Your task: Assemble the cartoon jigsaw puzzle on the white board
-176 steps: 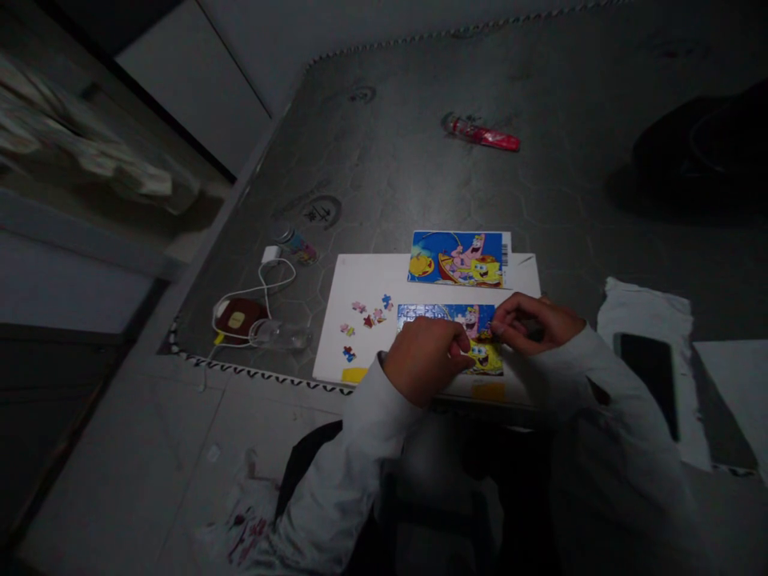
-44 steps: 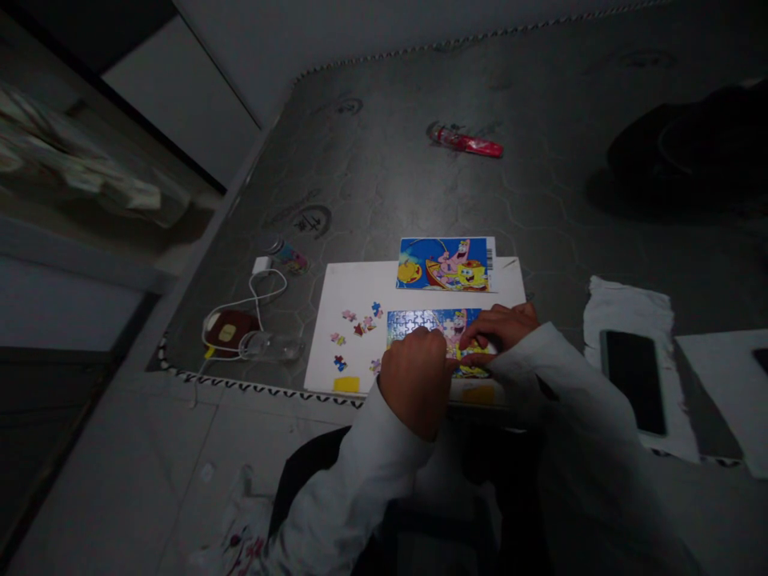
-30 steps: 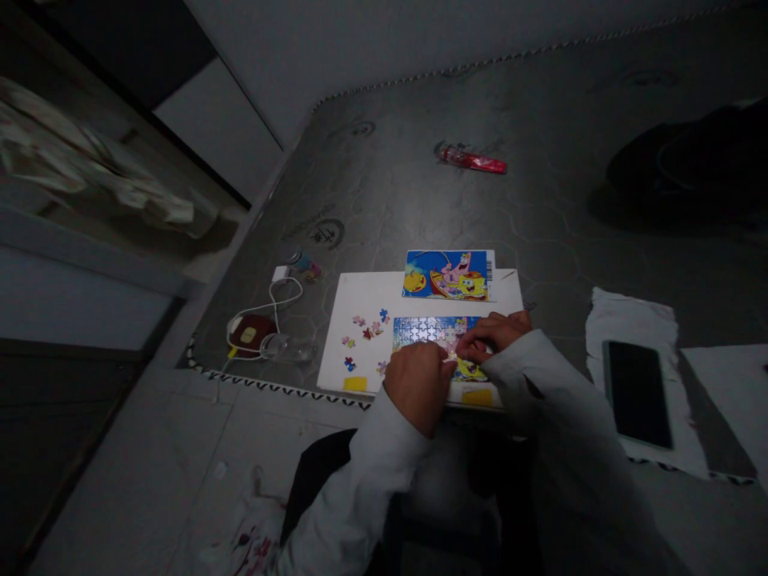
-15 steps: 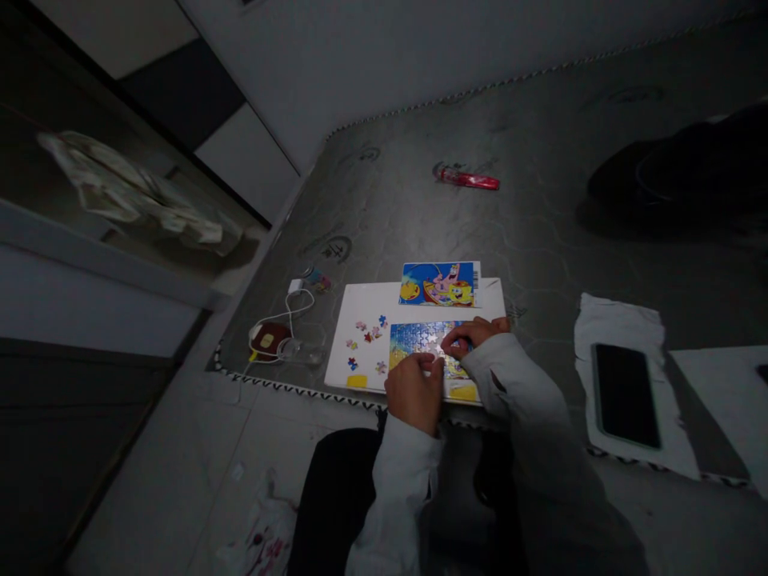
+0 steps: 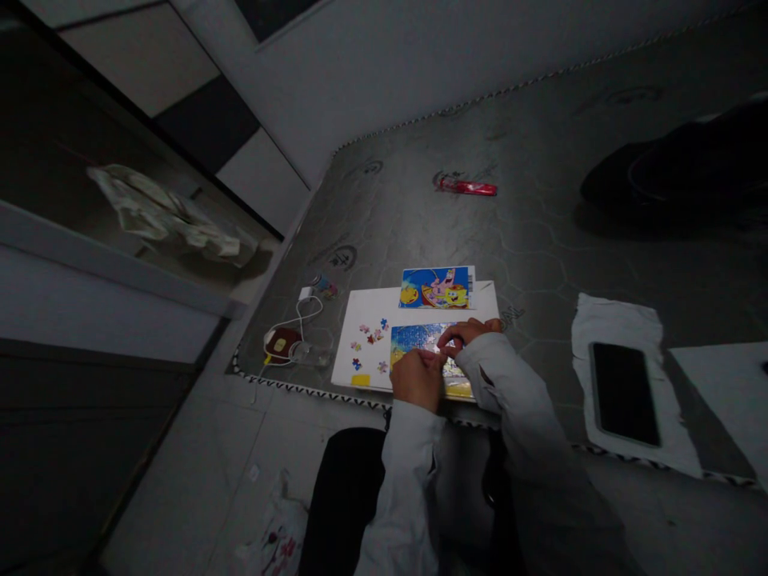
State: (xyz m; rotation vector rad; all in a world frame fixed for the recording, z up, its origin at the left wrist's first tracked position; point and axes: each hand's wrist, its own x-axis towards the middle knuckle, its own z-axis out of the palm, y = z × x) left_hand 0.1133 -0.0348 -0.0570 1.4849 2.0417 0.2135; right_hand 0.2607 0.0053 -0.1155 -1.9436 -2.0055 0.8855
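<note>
A partly assembled jigsaw puzzle (image 5: 410, 337) in blue and yellow lies on a white board (image 5: 366, 308). Over its lower middle is my left hand (image 5: 417, 379), fingers bent and pinched together at the puzzle's surface. My right hand (image 5: 465, 334) reaches in from the right, with thumb and fingertips pressed together close to the left fingertips. What the fingertips hold, if anything, is too small and dark to make out. Several loose puzzle pieces (image 5: 382, 366) lie left of the puzzle. A cartoon picture card (image 5: 435, 288) rests at the board's far edge.
A red tube-like object (image 5: 468, 187) lies farther back on the grey mat (image 5: 384, 216). At left are a white cable (image 5: 309, 314), a brown box (image 5: 282, 344) and a clear container (image 5: 313, 352). A phone (image 5: 624, 394) lies on white cloth (image 5: 582, 328) at right.
The view has shifted slightly, so the board sits a little farther right and lower at its left side. Both hands stay over the puzzle, their fingertips still close together.
</note>
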